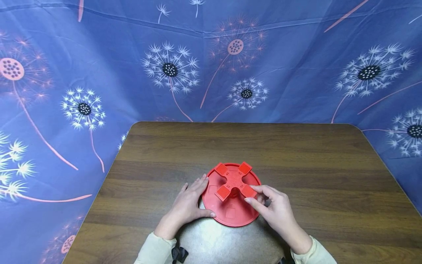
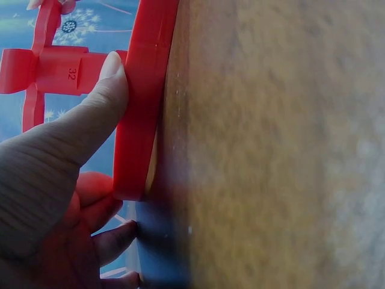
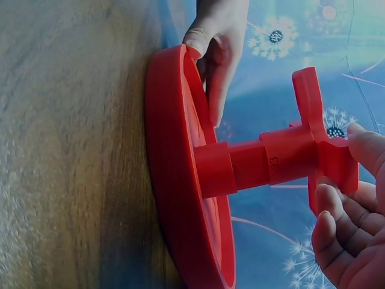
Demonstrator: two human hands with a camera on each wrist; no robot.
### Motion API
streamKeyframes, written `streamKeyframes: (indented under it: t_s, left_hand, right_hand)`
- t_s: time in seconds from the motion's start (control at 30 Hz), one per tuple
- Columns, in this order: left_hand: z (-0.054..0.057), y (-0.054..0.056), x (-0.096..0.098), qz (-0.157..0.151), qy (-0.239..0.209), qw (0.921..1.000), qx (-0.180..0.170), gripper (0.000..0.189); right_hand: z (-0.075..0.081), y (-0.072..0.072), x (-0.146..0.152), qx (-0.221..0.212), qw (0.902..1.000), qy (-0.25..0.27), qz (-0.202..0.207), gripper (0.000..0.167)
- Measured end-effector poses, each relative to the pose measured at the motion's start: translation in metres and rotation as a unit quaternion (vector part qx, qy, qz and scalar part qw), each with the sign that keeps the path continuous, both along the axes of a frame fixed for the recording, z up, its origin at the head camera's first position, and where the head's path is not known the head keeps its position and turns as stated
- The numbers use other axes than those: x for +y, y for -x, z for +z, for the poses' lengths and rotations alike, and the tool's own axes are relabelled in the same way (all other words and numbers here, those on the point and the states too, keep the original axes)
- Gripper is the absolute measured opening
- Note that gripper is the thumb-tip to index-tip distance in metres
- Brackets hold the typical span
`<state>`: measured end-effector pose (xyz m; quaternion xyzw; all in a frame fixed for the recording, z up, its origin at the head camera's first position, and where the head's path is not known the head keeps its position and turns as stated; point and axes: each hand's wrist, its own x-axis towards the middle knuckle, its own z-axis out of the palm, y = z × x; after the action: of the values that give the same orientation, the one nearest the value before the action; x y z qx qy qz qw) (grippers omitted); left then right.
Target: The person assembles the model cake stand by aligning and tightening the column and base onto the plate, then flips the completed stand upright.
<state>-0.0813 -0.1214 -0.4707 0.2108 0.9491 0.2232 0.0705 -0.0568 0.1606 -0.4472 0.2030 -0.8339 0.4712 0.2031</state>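
A red round base (image 1: pixel 227 216) with a raised rim stands on the wooden table. From its middle rises a red stepped post (image 3: pixel 246 165) with a small number marked on it. On top of the post sits a red four-armed cross piece (image 1: pixel 234 180), with numbers near its arms. My left hand (image 1: pixel 189 205) grips the left edge of the base, thumb and fingers spread along the rim. With thumb and fingers, my right hand (image 1: pixel 275 207) pinches the near right arm of the cross piece. The rim hides part of the post's foot in the right wrist view.
The wooden table (image 1: pixel 313 157) stretches to both sides and behind the base. A blue cloth with dandelion prints (image 1: pixel 290 44) hangs beyond its far edge. A pale shiny patch (image 1: pixel 211 242) lies between my forearms near the front edge.
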Motion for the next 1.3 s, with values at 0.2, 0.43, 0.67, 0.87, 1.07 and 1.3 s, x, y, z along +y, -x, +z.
streamKeyframes:
  t_s: [0.2,0.43,0.67,0.87,1.07,1.3]
  left_hand:
    - [0.0003,0.0,0.0011,0.002,-0.002,1.0,-0.004,0.112]
    - [-0.0007,-0.0003,0.0018,0.002,0.0,1.0,-0.003,0.113]
    - [-0.0014,-0.0008,0.0017,0.006,-0.004,1.0,-0.005,0.113]
    - [-0.0017,0.0004,0.0025,0.006,-0.005,1.0,-0.002,0.112]
    - [-0.0025,0.0,0.0022,0.008,-0.004,1.0,-0.003,0.111]
    - [-0.0023,0.0001,0.0007,0.006,-0.002,1.0,-0.004,0.112]
  right_hand:
    - [-0.001,-0.0005,-0.0007,0.014,0.9999,-0.006,-0.006,0.036]
    - [-0.0036,-0.0027,-0.0018,0.029,0.9993,-0.01,-0.019,0.032]
    - [-0.0056,-0.0054,-0.0052,0.049,0.9985,0.004,-0.026,0.028]
    - [-0.0066,-0.0075,-0.0073,0.051,0.9977,-0.001,-0.046,0.027]
    - [-0.0077,-0.0086,-0.0097,0.05,0.9968,-0.003,-0.062,0.027]
    - [-0.0083,-0.0079,-0.009,0.055,0.9966,-0.008,-0.06,0.027]
